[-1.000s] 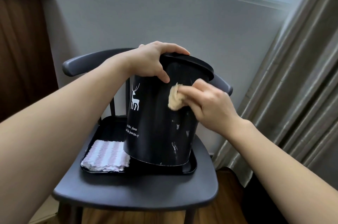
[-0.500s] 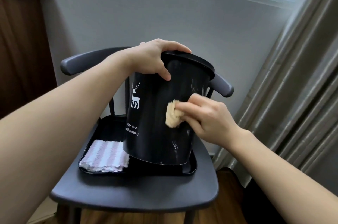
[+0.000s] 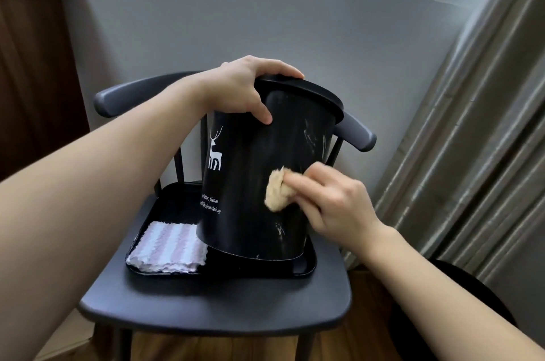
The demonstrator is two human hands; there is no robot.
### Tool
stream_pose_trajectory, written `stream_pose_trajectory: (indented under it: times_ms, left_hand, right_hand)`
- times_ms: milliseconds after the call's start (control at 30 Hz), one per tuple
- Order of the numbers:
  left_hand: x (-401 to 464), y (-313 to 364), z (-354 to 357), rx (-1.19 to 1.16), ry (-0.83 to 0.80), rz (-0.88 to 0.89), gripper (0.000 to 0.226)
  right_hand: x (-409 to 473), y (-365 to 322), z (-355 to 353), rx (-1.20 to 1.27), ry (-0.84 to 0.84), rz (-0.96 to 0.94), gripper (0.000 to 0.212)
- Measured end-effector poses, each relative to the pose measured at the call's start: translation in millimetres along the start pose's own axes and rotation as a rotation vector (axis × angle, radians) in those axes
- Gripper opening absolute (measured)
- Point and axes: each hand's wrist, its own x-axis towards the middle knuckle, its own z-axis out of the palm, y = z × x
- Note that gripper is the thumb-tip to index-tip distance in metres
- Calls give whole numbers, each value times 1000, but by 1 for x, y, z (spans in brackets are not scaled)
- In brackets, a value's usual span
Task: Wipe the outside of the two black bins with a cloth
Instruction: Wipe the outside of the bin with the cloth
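A black bin [image 3: 244, 192] with a white deer print and white smears stands tilted on a black tray [image 3: 306, 266]. My left hand [image 3: 244, 92] grips its rim at the top, fingers over the edge and thumb on the side wall. My right hand [image 3: 333, 204] holds a small tan cloth [image 3: 275, 191] and presses it against the bin's lower right side. A second dark round shape [image 3: 460, 316], partly hidden by my right forearm, sits on the floor at the lower right; I cannot tell if it is a bin.
The tray rests on a dark grey chair [image 3: 218, 307] against a grey wall. A folded pink-and-white striped cloth [image 3: 168, 248] lies in the tray's left part. Grey curtains [image 3: 472, 154] hang at the right, a brown wooden panel [image 3: 32, 65] at the left.
My right hand has moved the tan cloth down the bin's side, from near the rim to the lower half. My left hand keeps its grip on the rim.
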Motion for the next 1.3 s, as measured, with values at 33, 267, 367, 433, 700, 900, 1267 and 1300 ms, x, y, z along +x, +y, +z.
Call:
stream_pose_trajectory:
  times_ms: [33, 267, 367, 433, 700, 900, 1267, 1300]
  left_hand:
    - [0, -1, 0, -7, 0, -1, 83]
    - [1, -3, -1, -19, 5, 1, 82]
    - [1, -3, -1, -28, 12, 1, 83]
    - [1, -2, 0, -34, 17, 1, 83]
    - [1, -2, 1, -57, 14, 27, 83]
    - [1, -3, 0, -60, 16, 29, 83]
    - [2, -5, -1, -76, 15, 44, 82]
    - [2, -5, -1, -76, 17, 44, 82]
  right_hand:
    - [2, 0, 0, 1, 43, 56, 21]
    - [-57, -19, 13, 134, -168, -110, 18]
    - [-56, -17, 13, 113, -167, -153, 17]
    - [-41, -16, 12, 84, -69, -67, 19]
    - [-55, -42, 21, 182, -144, -55, 17]
    - [-35, -32, 18, 122, -24, 22, 19]
    - [-57, -27, 26, 216, -16, 52, 22]
    - [-52, -23, 26, 212, 60, 113, 22]
